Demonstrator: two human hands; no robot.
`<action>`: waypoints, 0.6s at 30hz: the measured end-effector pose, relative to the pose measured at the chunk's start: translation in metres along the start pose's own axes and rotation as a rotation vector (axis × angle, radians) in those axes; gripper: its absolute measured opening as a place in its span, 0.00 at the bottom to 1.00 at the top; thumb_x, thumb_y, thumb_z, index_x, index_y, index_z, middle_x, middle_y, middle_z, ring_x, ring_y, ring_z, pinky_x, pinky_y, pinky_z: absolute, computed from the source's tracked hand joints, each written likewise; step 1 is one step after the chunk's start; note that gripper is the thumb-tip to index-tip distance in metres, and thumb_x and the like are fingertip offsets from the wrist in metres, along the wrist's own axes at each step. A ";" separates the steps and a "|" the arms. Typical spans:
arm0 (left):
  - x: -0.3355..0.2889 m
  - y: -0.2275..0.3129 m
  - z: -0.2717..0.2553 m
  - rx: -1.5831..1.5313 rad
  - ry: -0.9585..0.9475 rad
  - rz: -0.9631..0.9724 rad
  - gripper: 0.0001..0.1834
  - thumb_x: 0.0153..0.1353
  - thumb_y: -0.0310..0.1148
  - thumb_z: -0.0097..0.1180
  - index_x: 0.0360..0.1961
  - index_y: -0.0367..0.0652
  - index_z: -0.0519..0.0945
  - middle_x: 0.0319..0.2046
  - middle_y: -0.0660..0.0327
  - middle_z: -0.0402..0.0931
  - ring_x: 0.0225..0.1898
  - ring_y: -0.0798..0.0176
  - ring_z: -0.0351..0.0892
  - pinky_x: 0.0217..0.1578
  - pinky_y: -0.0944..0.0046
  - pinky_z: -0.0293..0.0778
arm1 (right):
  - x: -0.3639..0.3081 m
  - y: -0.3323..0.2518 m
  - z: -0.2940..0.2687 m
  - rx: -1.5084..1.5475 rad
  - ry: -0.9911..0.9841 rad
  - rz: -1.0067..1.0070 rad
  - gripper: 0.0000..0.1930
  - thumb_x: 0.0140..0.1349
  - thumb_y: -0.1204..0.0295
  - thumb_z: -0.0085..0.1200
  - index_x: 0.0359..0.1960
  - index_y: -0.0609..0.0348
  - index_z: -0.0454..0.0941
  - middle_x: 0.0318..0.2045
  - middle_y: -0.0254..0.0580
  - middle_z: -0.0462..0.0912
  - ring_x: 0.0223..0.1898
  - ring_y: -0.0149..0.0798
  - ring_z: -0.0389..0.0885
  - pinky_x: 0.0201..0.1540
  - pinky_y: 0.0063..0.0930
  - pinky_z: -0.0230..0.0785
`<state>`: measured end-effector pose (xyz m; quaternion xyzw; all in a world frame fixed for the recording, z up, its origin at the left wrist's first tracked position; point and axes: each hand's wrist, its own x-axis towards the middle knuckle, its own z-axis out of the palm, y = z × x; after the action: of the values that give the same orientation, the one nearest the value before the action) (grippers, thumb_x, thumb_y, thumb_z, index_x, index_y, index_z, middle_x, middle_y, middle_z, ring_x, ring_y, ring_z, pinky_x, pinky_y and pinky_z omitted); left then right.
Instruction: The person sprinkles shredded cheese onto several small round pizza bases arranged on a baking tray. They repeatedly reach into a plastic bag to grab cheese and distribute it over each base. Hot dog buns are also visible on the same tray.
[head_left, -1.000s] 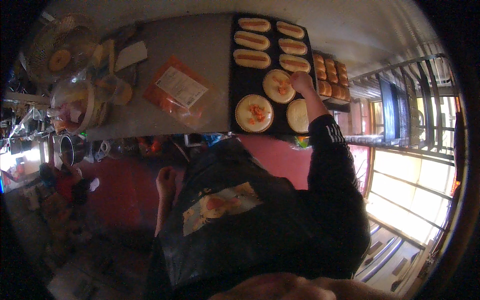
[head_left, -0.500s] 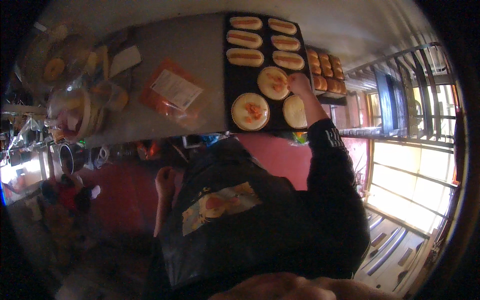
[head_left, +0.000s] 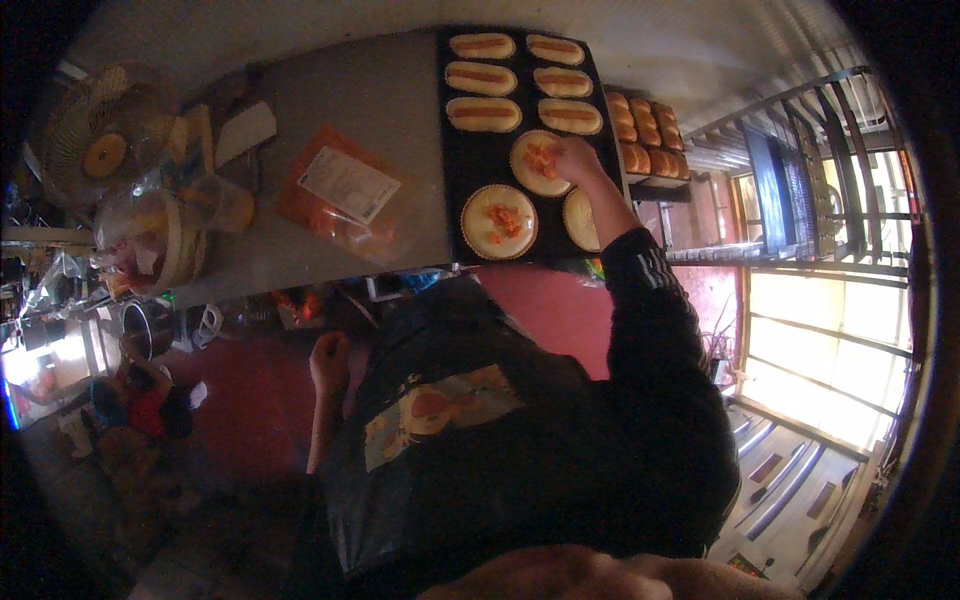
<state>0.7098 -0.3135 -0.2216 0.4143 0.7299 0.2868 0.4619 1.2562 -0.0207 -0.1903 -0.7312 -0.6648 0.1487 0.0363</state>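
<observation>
My right hand [head_left: 577, 160] reaches over the dark baking tray [head_left: 450, 165], its bent fingers at the orange topping bits [head_left: 541, 160] on a round dough base [head_left: 521, 177]. The fingertips are partly hidden, so whatever they pinch does not show. Nearer and to the left lies another round base [head_left: 480, 238] with an orange heap [head_left: 508, 221] on its middle. A third, plain round base [head_left: 576, 220] is partly covered by my right forearm. Several long dough pieces [head_left: 487, 125] with reddish strips fill the tray's far part. My left hand [head_left: 328, 352] hangs beside the apron, fingers curled, nothing visible in it.
A clear bag of orange contents [head_left: 310, 220] with a white label lies on the grey table [head_left: 420, 110]. At the left stand a fan [head_left: 105, 155] and a plastic-wrapped tub [head_left: 150, 235]. Browned bread loaves [head_left: 645, 130] are right of the tray, near a metal rack [head_left: 770, 190].
My right hand has moved slightly left, from the base's right edge in over its orange topping. The topping looks more heaped together. My left hand stays about where it was.
</observation>
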 end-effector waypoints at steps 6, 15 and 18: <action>0.002 -0.001 0.001 0.018 0.000 0.028 0.12 0.60 0.31 0.59 0.43 0.37 0.79 0.36 0.57 0.80 0.39 0.65 0.78 0.42 0.63 0.73 | -0.010 0.022 0.000 0.036 0.021 0.103 0.15 0.47 0.60 0.66 0.34 0.54 0.84 0.33 0.51 0.84 0.39 0.52 0.83 0.41 0.40 0.76; 0.012 0.008 0.004 0.048 -0.028 0.082 0.11 0.61 0.32 0.59 0.42 0.37 0.79 0.35 0.58 0.80 0.39 0.66 0.78 0.42 0.64 0.73 | -0.018 0.045 0.022 0.151 0.185 0.081 0.11 0.47 0.64 0.65 0.30 0.55 0.85 0.28 0.48 0.84 0.33 0.48 0.84 0.39 0.39 0.75; 0.013 0.009 0.003 0.048 -0.052 0.073 0.11 0.62 0.32 0.59 0.42 0.38 0.79 0.35 0.59 0.81 0.39 0.66 0.78 0.42 0.64 0.73 | -0.025 0.054 0.018 0.234 0.149 0.103 0.10 0.47 0.65 0.64 0.29 0.55 0.85 0.27 0.48 0.84 0.33 0.46 0.84 0.38 0.38 0.75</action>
<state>0.7128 -0.2976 -0.2220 0.4591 0.7085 0.2751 0.4599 1.3020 -0.0539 -0.2170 -0.7642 -0.5999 0.1722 0.1626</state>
